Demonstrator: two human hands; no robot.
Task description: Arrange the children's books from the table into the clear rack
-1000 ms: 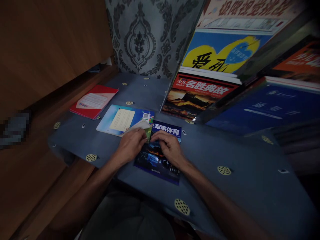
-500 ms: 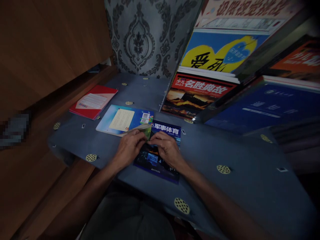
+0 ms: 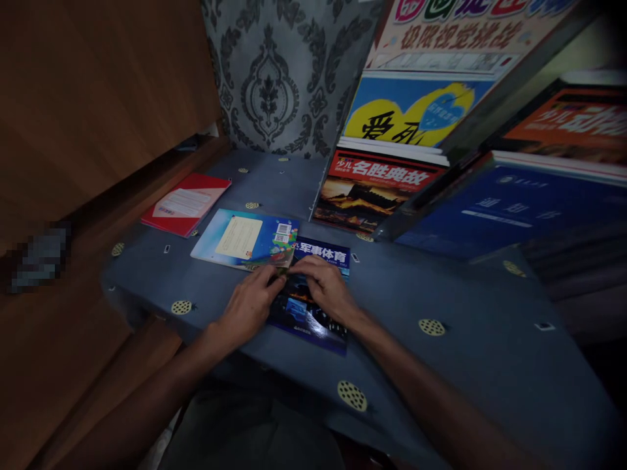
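A light blue book (image 3: 206, 241) lies back cover up, showing a cream panel and a barcode. Its near right corner overlaps a dark blue book (image 3: 318, 336) with white title characters. My left hand (image 3: 249, 303) is closed, thumb and forefinger pinched at the light blue book's near edge. From the other side, my right hand (image 3: 328, 287) rests over the dark blue book, its fingers drawn together and their tips at that same corner. The fingers partly hide the corner, so the exact grip is hard to see.
A red book (image 3: 193, 202) lies at the table's far left. Upright at the back right stands a rack with several books, among them a yellow and blue one (image 3: 372, 98) and a large blue one (image 3: 504, 209). A patterned cloth (image 3: 392, 365) covers the table; wooden panelling (image 3: 108, 85) rises left.
The light blue book's near right corner, bent up before, now lies lower and flatter. My hands stay close together at it. The view has shifted slightly.
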